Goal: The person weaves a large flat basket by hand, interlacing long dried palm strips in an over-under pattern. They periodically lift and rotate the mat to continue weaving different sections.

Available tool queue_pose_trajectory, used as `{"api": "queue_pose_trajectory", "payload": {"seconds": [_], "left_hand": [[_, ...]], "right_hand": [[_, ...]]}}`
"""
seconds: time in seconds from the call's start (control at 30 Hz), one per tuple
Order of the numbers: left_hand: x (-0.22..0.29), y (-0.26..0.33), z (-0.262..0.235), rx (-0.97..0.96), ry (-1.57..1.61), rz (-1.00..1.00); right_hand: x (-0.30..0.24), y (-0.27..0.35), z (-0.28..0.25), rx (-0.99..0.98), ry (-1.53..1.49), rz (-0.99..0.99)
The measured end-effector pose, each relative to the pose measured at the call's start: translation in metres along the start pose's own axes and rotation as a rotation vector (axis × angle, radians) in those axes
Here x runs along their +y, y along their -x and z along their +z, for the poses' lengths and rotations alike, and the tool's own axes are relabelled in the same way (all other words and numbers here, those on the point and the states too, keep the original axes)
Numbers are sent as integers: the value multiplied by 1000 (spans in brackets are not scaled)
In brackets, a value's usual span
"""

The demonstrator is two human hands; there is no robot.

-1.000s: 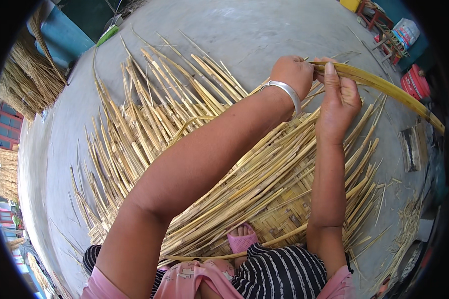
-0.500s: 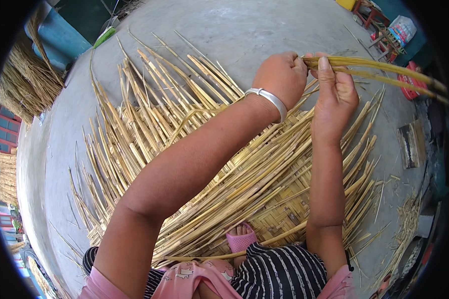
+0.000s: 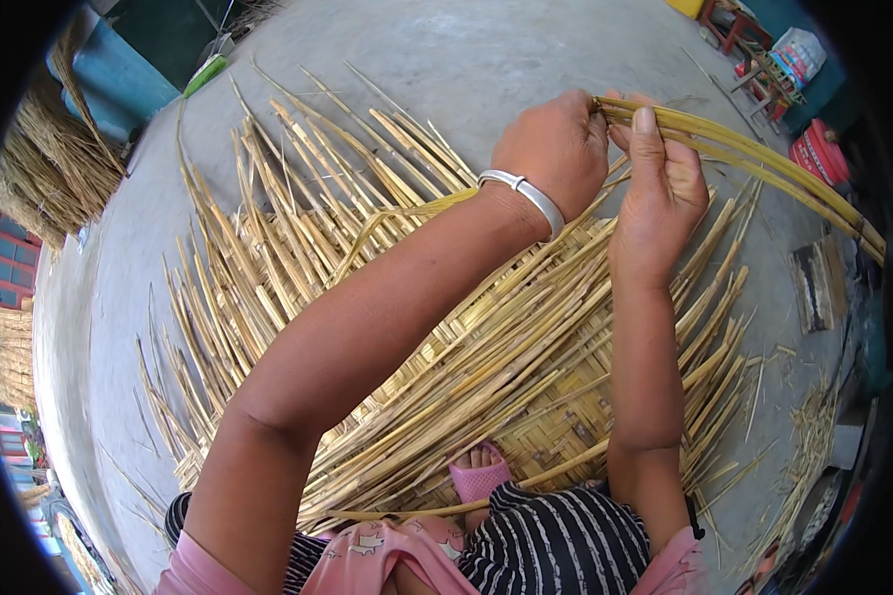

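Above the far right of a woven mat, my left hand, a silver bangle at its wrist, is closed around long yellow-green cane strips. Close beside it, my right hand pinches the same strips, thumb on top. From there they bow out to the right and droop at their far end. Thinner tail ends trail out left of my left wrist over the mat. Below my arms spreads the woven mat, its long unwoven canes fanning out at the edges and loose canes lying across it.
My foot in a pink sandal rests on the mat's near part. Bundled stalks lean at the left. To the right are a red container, a small wooden board and cane scraps on the concrete floor.
Both hands have shifted slightly left, still gripping the strips. The strips' right-hand ends have swung down and show more separation from my fingers.
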State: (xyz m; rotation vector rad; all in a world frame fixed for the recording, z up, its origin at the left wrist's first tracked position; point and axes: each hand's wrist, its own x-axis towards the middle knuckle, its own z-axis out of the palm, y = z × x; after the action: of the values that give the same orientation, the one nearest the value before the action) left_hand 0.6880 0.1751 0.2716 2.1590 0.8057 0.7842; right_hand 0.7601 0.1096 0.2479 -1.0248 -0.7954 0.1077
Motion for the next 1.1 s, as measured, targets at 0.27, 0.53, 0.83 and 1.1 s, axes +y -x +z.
{"api": "queue_pose_trajectory", "payload": {"seconds": [0.27, 0.53, 0.83, 1.1], "left_hand": [[-1, 2, 10, 111, 114, -83], [-18, -10, -16, -58, 694, -249], [-13, 12, -26, -74, -138, 368], [-12, 11, -18, 13, -229, 309]], "right_hand": [[7, 2, 4, 7, -179, 44], [-7, 1, 1, -80, -466, 263], [7, -6, -21, -1, -594, 515], [7, -3, -13, 86, -519, 482]]}}
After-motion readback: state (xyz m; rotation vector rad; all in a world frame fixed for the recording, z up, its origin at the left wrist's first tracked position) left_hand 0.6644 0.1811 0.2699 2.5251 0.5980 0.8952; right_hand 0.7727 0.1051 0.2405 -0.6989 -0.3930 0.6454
